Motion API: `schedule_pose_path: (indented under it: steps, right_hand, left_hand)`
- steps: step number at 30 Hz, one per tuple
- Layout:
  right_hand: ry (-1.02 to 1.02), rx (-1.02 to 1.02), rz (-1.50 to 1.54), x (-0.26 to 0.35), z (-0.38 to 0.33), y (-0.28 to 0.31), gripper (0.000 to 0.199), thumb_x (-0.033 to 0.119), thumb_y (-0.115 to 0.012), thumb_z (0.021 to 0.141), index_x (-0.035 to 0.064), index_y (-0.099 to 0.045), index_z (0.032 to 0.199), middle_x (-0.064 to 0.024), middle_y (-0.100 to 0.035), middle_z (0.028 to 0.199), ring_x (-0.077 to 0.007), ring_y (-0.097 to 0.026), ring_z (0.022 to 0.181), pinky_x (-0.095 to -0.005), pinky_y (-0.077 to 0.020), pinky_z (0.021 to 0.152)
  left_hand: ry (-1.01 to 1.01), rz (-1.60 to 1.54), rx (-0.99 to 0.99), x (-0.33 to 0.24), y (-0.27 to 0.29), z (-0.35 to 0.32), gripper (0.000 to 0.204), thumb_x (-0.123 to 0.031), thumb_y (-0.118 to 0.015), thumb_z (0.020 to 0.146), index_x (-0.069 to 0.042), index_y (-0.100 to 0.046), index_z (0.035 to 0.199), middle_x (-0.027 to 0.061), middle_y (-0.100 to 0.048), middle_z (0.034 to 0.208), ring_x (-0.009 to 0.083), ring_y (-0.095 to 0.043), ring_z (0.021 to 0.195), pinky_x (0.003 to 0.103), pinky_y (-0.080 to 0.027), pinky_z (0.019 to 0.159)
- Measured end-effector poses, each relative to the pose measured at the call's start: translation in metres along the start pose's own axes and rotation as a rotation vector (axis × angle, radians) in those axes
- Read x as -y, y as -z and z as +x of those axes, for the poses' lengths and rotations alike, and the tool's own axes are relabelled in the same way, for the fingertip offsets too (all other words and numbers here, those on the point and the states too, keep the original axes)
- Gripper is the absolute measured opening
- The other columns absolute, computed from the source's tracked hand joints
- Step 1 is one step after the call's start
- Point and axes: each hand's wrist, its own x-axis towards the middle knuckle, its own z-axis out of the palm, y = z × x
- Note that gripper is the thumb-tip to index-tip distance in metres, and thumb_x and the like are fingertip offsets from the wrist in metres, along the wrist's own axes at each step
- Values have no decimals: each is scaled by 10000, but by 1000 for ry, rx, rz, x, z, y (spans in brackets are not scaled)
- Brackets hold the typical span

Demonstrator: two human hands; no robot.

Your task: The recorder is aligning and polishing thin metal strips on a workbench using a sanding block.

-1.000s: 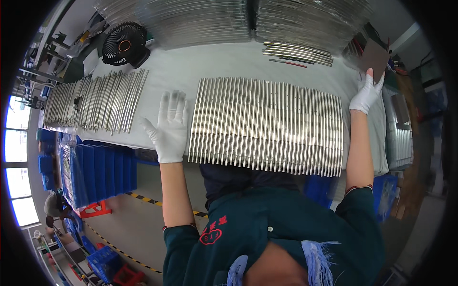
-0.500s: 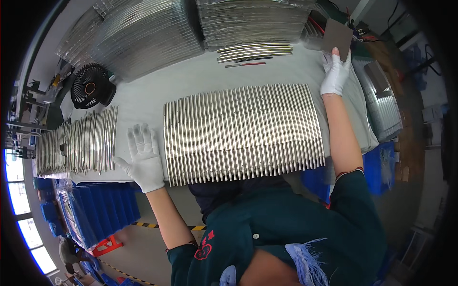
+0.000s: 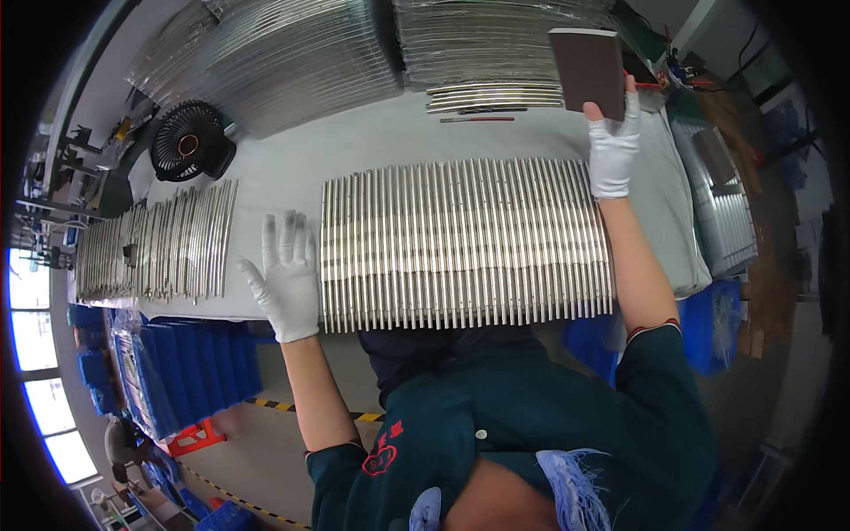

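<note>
A wide row of shiny metal tubes (image 3: 465,243) lies side by side on the pale-covered table in front of me. My right hand (image 3: 614,152), in a white glove with bare thumb and fingertip showing, grips a flat brown rectangular pad (image 3: 588,75) with a pale edge. It is held up beyond the row's far right corner. Against the row's left end, my left hand (image 3: 290,281) is open, palm up, fingers stretched out. Its white glove has grey-stained fingertips. Nothing lies in that palm.
A second batch of metal rods (image 3: 159,243) lies at the left, with a black fan (image 3: 188,142) behind it. Plastic-wrapped stacks (image 3: 301,66) line the back. A few loose tubes (image 3: 491,96) and a thin red-handled tool (image 3: 478,119) lie before them. Blue bins (image 3: 195,367) stand below the table.
My right hand has brought the brown pad leftward, and the pad has turned to show more of its broad face. My left hand stays open at the row's left end. The view has shifted slightly.
</note>
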Motion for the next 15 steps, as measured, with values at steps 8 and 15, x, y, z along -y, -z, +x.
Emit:
schedule_pose_path:
  steps: [8,15]
  right_hand:
    - [-269,-358,153,-17,30,42,720,159,-707,936,67,-316,1533,-101,-506,1389,-207,-543,1203,-351,-477,1020]
    - [-160,-358,-232,-19,31,43,746,274,-721,926,-6,-344,1505,-152,-494,1423,-238,-508,1284,-345,-415,1070]
  left_hand:
    - [-142,-369,-188,-5,2,-3,822,-529,-697,868,-28,-397,1447,181,-444,1470,359,-357,1422,563,-284,1193]
    - [-122,-349,-168,-5,3,-1,759,-532,-669,891,-19,-450,1406,179,-479,1435,353,-387,1403,557,-309,1177]
